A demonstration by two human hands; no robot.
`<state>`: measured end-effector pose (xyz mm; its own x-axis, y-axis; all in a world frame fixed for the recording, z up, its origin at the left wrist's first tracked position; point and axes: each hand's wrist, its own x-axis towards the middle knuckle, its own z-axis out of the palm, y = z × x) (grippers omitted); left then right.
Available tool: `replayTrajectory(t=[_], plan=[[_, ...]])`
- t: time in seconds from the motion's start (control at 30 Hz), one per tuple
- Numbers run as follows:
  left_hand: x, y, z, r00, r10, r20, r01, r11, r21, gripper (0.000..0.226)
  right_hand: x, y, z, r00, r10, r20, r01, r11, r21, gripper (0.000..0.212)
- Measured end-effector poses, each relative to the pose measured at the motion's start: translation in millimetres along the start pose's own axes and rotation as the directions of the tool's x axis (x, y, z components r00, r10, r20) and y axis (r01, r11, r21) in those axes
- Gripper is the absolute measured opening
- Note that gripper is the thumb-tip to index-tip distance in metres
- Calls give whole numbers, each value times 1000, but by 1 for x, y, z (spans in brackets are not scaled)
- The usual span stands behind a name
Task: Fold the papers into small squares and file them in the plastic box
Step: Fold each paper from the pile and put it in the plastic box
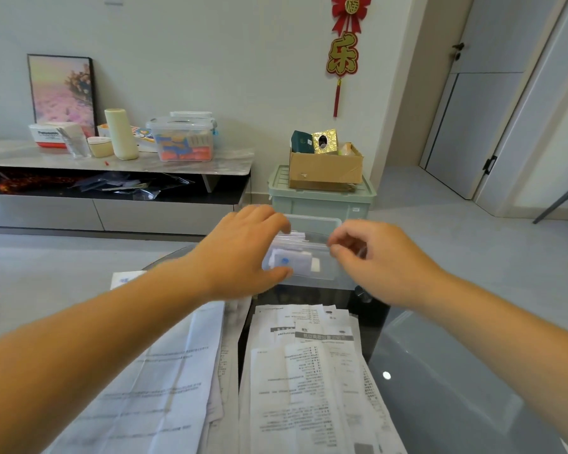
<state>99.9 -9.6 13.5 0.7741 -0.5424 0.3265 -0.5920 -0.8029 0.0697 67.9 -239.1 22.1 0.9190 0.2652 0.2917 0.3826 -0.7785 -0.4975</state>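
Note:
A small clear plastic box [322, 224] stands at the far edge of the dark glass table, with several folded white papers [291, 260] standing inside it. My left hand [243, 250] grips the box's left end, thumb on the near wall and fingers over the rim. My right hand [371, 257] hovers at the box's right end with its fingers curled; whether they touch the rim is unclear. Two piles of unfolded printed papers lie in front of me: one on the left [164, 381], partly under my left forearm, and one in the middle [309, 371].
The glass table [440, 371] extends bare to the right. Beyond it on the floor stands a green lidded crate [322, 198] with a cardboard box [325, 168] on top. A low TV cabinet [112, 158] with containers runs along the left wall.

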Motion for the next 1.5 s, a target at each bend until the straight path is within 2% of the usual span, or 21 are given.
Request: replayTrajectory(t=[0.13,0.27,0.33,0.4,0.53,0.73,0.87,0.93,1.03,1.1,1.2,1.37,1.5], plan=[[-59,40,-15,994,-21,110,35,992,-125,34,-75,-27,-4,982,-2,188,2,1000,-4,7],[-120,74,-19,971,29,236,11,986,-164,42,-135,-48,4,907,-2,420,33,997,-67,31],[-143,84,-15,959,64,275,-22,988,-153,47,-155,-53,10,883,-37,468,100,989,-111,41],[-158,93,-8,947,83,309,-41,989,-141,51,-170,-53,16,882,-72,466,163,974,-158,51],[-169,105,3,947,66,315,-41,996,-85,49,-183,-47,32,916,-69,395,156,969,-191,57],[-172,116,2,948,50,314,-35,998,-52,43,-192,-44,43,955,-34,294,108,965,-238,41],[-179,121,2,944,22,330,7,996,-86,49,-200,-42,46,964,-100,246,157,962,-225,14],[-183,122,-1,943,3,332,34,994,-108,48,-206,-42,45,975,-112,194,154,964,-216,15],[-190,126,-9,951,12,310,39,987,-159,38,-213,-50,42,986,-124,109,140,977,-158,10],[-197,132,-18,959,30,280,19,985,-170,40,-222,-60,39,991,-109,72,115,990,-77,4],[-209,141,-32,963,28,268,18,986,-167,43,-241,-73,35,994,-53,96,50,998,28,7],[-224,153,-35,931,-30,363,105,977,-187,29,-256,-78,32,975,71,211,-123,962,245,9],[-229,156,-22,894,-92,439,197,960,-200,23,-256,-74,39,948,185,260,-259,922,288,22]])
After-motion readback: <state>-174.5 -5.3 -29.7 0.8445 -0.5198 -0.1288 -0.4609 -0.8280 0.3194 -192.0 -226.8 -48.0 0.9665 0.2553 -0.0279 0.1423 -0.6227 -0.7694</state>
